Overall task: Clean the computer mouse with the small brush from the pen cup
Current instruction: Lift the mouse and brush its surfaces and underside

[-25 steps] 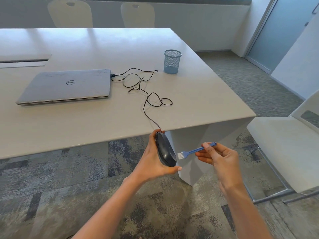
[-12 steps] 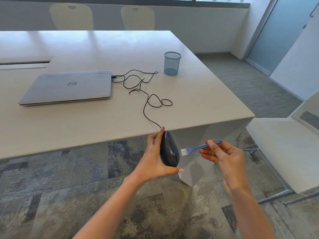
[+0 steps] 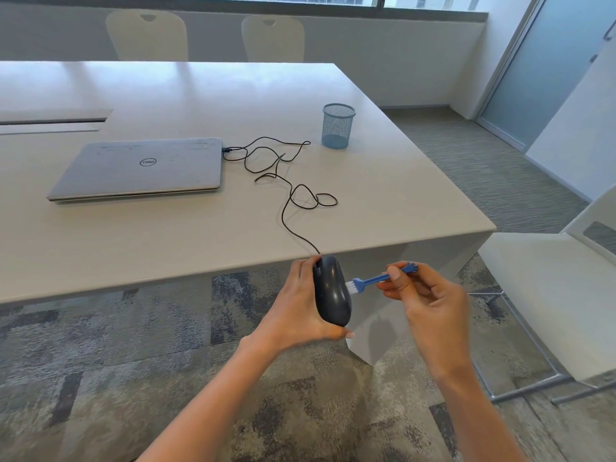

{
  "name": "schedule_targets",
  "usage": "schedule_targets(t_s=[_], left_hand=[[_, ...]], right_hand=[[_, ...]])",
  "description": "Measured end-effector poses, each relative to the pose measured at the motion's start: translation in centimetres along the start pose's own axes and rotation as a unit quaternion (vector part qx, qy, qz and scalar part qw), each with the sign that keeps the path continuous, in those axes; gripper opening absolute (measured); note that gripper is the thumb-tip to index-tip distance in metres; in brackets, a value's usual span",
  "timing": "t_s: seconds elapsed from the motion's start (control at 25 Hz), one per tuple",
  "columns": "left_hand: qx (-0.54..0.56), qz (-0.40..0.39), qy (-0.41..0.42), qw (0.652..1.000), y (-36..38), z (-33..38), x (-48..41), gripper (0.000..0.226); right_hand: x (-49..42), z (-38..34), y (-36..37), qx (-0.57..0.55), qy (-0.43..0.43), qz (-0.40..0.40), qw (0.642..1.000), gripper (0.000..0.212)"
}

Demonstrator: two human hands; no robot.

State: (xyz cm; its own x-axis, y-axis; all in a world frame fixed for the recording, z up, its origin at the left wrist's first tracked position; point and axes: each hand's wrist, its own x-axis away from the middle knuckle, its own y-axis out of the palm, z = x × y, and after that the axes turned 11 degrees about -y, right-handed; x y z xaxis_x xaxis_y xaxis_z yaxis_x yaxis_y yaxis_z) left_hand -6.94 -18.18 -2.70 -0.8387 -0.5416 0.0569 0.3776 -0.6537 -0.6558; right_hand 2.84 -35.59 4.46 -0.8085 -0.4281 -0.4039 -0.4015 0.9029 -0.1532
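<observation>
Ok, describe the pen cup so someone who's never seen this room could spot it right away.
Start at the big pale table and follow its right edge toward the far corner. The pen cup stands there upright, beyond the tangled black mouse cable. It is the only blue wire-mesh cylinder on the table, unlike the flat grey laptop left of it.

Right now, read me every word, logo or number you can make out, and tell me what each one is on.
"DELL": round logo on the lid of the closed laptop, seen upside down from here.
Computer mouse, small brush, mesh pen cup: no readable text or markings visible.
</observation>
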Motion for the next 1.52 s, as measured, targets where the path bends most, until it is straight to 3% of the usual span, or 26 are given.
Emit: schedule_targets(t_s=[0.12, 0.4, 0.56, 0.68, 0.8, 0.96, 1.04, 1.24, 1.4, 1.52], left_hand=[[-0.006, -0.003, 0.005, 1.0, 0.1, 0.3, -0.2, 0.134], [0.001, -0.011, 0.006, 1.0, 0.3, 0.3, -0.3, 0.136], [-0.015, -0.018, 0.015, 1.0, 0.1, 0.2, -0.5, 0.134], [-0.02, -0.021, 0.02, 0.999, 0.1, 0.5, -0.7, 0.133], [-0.019, -0.012, 0.023, 0.999, 0.0, 0.5, -0.9, 0.131], [-0.028, -0.015, 0.008, 0.999, 0.2, -0.3, -0.6, 0.134], [-0.028, -0.017, 0.008, 0.999, 0.3, -0.3, -0.6, 0.134], [-0.026, -0.017, 0.022, 0.999, 0.4, 0.5, -1.0, 0.134], [-0.019, 0.002, 0.012, 1.0, 0.1, 0.5, -1.0, 0.133], [-0.01, 0.024, 0.013, 1.0, -0.6, 0.2, -1.3, 0.133]], right_hand=[[0.1, 0.0, 1.0, -0.064, 0.025, -0.024, 0.997, 0.012], [-0.5, 1.5, 0.6, 0.06, -0.018, 0.011, 0.998, 0.013], [-1.5, 1.6, 0.5, 0.096, -0.092, 0.0, 0.991, 0.006], [-2.6, 1.5, 1.2, 0.138, -0.181, -0.077, 0.971, 0.011], [-2.7, 1.2, 1.7, 0.166, -0.216, -0.16, 0.949, 0.011], [-3.2, 0.6, -0.8, 0.081, -0.106, -0.291, 0.948, 0.01], [-3.6, 0.1, -1.0, 0.039, -0.077, -0.312, 0.946, 0.009], [-3.8, 0.7, 1.8, -0.001, -0.048, -0.215, 0.975, 0.009], [-4.0, 1.7, 1.6, 0.101, -0.098, -0.038, 0.989, 0.007], [-4.5, 1.1, 1.0, 0.067, -0.113, 0.026, 0.991, 0.008]])
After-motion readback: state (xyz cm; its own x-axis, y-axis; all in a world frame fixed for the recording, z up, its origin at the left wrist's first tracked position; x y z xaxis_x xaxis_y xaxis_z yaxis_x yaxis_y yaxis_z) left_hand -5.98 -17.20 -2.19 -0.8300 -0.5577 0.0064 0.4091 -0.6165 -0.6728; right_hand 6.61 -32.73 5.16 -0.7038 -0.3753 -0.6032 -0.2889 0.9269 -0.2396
